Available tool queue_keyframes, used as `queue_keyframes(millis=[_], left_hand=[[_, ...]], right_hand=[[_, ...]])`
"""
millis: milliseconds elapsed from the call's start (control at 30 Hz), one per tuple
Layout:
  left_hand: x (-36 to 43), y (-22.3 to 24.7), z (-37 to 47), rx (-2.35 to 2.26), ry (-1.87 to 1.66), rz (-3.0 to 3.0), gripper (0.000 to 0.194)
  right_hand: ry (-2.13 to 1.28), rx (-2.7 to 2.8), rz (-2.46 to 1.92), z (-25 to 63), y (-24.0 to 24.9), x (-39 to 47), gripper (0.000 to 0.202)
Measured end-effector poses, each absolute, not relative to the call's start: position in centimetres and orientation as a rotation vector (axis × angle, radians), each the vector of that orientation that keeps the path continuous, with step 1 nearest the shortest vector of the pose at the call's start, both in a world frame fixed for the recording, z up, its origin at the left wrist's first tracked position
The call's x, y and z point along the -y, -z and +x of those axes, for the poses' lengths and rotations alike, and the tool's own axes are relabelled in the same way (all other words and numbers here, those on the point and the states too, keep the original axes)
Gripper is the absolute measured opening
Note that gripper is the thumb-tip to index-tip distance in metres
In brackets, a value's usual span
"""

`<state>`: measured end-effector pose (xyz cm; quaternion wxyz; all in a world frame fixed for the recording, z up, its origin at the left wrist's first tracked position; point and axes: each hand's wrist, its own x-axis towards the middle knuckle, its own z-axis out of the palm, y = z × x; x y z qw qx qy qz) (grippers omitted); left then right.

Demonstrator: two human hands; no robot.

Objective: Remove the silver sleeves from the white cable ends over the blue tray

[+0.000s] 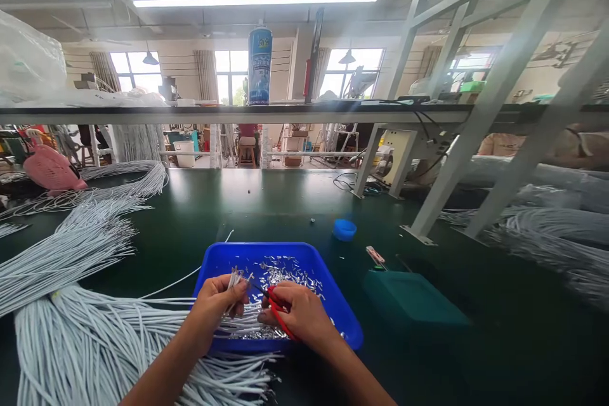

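Note:
Over a blue plastic tray point(340, 304), my left hand point(219, 299) pinches the ends of several white wires point(233, 280) between thumb and fingers. My right hand point(304, 311) is closed around red-handled scissors point(284, 322), whose dark tip points left, close to the wire ends. Whether the blades touch a wire I cannot tell. Many small shiny metal pieces point(290, 273) lie scattered in the tray. More white wires cross the tray's left part beneath my hands, coming from a large bundle point(95, 336) at the lower left.
Another wire bundle point(90, 235) lies farther left. Beyond the tray stand a small blue cup point(344, 229) and a green box-like object point(413, 298). Grey metal legs point(442, 184) rise on the right. A spray can point(259, 65) stands on the shelf point(190, 115) above the bench.

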<state>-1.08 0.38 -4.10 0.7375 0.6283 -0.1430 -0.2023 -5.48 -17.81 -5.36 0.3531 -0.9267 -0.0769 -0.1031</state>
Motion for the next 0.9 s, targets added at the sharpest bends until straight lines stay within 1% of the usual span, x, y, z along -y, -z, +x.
queue_keyframes(millis=[67,200,267,333,400,467,500,600,633,800,900], left_hand=[[-0.4,4.0,-1.2,0.285,0.425,1.394,0.035],[-0.4,3.9,-1.5,0.349,0.499,1.459,0.036],[-0.3,4.2,-1.6,0.429,0.538,1.498,0.036],[0.0,4.6,-1.5,0.453,0.503,1.582,0.038],[0.2,5.0,-1.4,0.400,0.432,1.690,0.041],[0.3,5.0,-1.4,0.365,0.407,1.735,0.041],[0.2,4.8,-1.4,0.390,0.408,1.725,0.039],[-0.1,4.3,-1.6,0.565,0.379,1.636,0.031],[-0.2,4.2,-1.6,0.597,0.389,1.604,0.030],[-0.1,4.5,-1.6,0.371,0.658,1.507,0.037],[-0.2,4.7,-1.4,0.313,0.640,1.519,0.038]], right_hand=[[0.266,0.132,-2.273,-5.5,5.2,18.0,0.031],[0.135,0.109,-1.698,-5.7,5.2,17.1,0.028],[0.096,0.131,-1.556,-5.9,5.4,16.3,0.027],[0.223,0.152,-1.651,-6.1,5.7,15.8,0.024],[0.507,0.176,-1.859,-6.2,5.8,15.5,0.025],[0.655,0.174,-1.945,-6.4,5.8,15.4,0.027],[0.623,0.164,-1.926,-6.4,5.7,15.4,0.027],[0.362,0.158,-1.773,-6.6,5.5,15.2,0.029],[0.359,0.176,-1.763,-6.7,5.5,15.2,0.030],[0.653,0.242,-1.873,-7.0,5.1,15.5,0.029],[0.685,-0.007,-1.637,-6.4,4.8,16.5,0.027]])
